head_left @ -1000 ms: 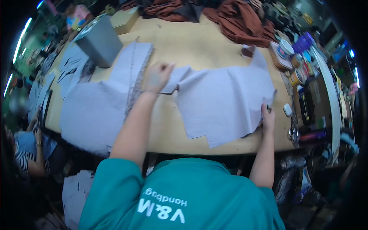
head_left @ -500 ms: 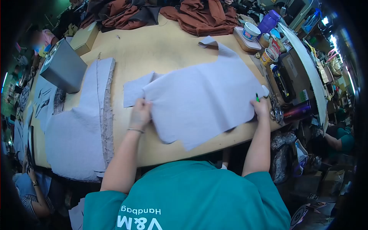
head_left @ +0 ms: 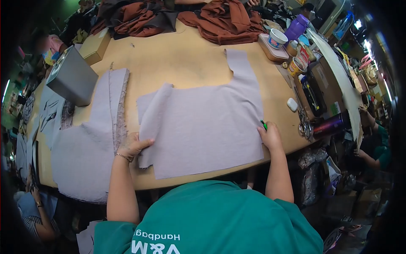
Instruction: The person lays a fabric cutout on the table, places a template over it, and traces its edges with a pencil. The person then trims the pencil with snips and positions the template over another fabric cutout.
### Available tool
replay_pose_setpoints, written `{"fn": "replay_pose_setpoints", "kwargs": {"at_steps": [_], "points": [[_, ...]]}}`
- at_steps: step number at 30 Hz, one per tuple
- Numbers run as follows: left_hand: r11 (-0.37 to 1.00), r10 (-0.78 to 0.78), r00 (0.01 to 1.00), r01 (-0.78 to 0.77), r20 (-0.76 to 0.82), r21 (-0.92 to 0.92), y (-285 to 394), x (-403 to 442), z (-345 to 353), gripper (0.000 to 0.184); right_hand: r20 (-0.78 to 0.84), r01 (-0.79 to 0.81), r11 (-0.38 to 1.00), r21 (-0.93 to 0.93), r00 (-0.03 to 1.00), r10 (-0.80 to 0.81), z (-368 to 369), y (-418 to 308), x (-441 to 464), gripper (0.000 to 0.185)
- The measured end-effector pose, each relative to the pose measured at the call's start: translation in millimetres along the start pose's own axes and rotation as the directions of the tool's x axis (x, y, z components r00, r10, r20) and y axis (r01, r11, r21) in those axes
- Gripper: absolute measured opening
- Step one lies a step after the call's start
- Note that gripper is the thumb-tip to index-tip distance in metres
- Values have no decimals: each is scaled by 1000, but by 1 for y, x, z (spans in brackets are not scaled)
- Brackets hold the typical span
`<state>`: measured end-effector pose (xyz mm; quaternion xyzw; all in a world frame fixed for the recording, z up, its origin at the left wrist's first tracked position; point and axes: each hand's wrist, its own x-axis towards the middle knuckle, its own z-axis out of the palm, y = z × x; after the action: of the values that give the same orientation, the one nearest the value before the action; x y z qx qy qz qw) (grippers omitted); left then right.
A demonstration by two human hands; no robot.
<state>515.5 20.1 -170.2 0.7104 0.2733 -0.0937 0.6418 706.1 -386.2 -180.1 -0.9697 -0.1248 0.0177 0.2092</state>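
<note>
A pale grey-lilac fabric panel (head_left: 207,131) lies in front of me, with a narrow strip reaching up at its far right and its left side folded or curled over. My left hand (head_left: 133,146) grips this left edge, thumb on top and the other fingers partly hidden. At the right edge, my right hand (head_left: 271,136) is closed around a green pen (head_left: 264,124) and touches the fabric beside it. To the left lies a stack of similar fabric pieces (head_left: 84,152) with frayed edges.
A grey metal block (head_left: 72,78) stands on the left stack. Scissors (head_left: 305,125), a white case (head_left: 292,104), a purple tumbler (head_left: 332,125) and a tub (head_left: 277,39) line the table's right side. Brown fabric (head_left: 224,21) is heaped at the far edge, where a person's arms show.
The fabric panel has come down closer to me and lies flatter. My left hand moved left and nearer; my right hand shifted left and slightly nearer, uncovering the white case.
</note>
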Motion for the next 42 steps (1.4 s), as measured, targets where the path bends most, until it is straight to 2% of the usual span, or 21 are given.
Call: {"fn": "replay_pose_setpoints", "kwargs": {"at_steps": [2,3,4,6,8,10,12,14,16,19,20,23,27,29,31,33,35,37,38,40,42], "points": [[924,99,994,-76,41,-376,22,-11,3,44,207,-86,993,81,976,68,-23,-18,-2,26],[869,201,979,-162,35,-469,35,-18,1,43,243,-155,850,504,969,32,-35,-23,-6,22],[786,282,959,-239,-14,-571,50,-24,0,41,269,-218,535,816,963,-18,-50,-28,-10,19],[573,410,903,-367,-131,-733,83,-32,2,37,-14,59,341,938,991,-133,-97,-42,-14,12],[470,397,896,-383,-197,-796,118,-24,1,36,-81,107,151,983,982,-169,-131,-63,7,13],[524,397,901,-377,-173,-764,144,20,-18,29,-93,102,83,991,991,-101,-131,-56,62,19],[687,329,939,-166,98,-708,162,103,-65,22,-1,-4,71,997,998,58,-136,-87,108,24],[618,379,925,-243,12,-748,212,109,-68,20,-10,4,62,998,996,93,-142,-67,191,31],[606,529,848,-350,33,-715,259,87,-80,22,-141,105,188,977,971,192,-186,-116,170,36],[643,533,845,-439,-46,-627,294,58,-102,23,-291,276,159,948,954,73,-212,-125,166,43],[607,624,778,-545,-78,-579,291,49,-101,24,-301,291,140,946,952,53,-216,-138,147,44],[671,535,803,-593,-263,-444,258,43,-95,22,-283,255,291,922,957,60,-193,-112,145,39],[735,418,890,-448,-181,-510,163,75,-71,24,-243,218,409,886,970,10,-118,-58,143,37],[781,222,932,-347,-288,-520,111,88,-44,37,-178,145,442,885,983,34,-69,-31,140,38],[943,239,899,-304,-366,-131,59,105,-30,52,-102,43,524,851,991,85,-20,13,140,40],[814,498,717,-193,-487,548,9,117,-19,70,-38,-80,636,767,985,169,10,53,132,41],[922,386,835,-361,-393,138,17,104,-7,70,-36,-141,643,753,966,255,14,57,113,40],[828,484,786,-269,-385,492,30,95,-2,68,-78,-102,584,805,958,275,16,54,107,39],[836,488,788,-299,-374,460,27,98,-2,67,-91,-82,568,819,958,271,19,54,105,38],[846,502,787,-360,-359,393,20,107,-3,65,-181,-102,790,605,948,261,16,46,104,35],[749,611,732,-411,-302,520,23,103,1,64,-171,-155,782,603,933,317,15,37,100,34]]}}
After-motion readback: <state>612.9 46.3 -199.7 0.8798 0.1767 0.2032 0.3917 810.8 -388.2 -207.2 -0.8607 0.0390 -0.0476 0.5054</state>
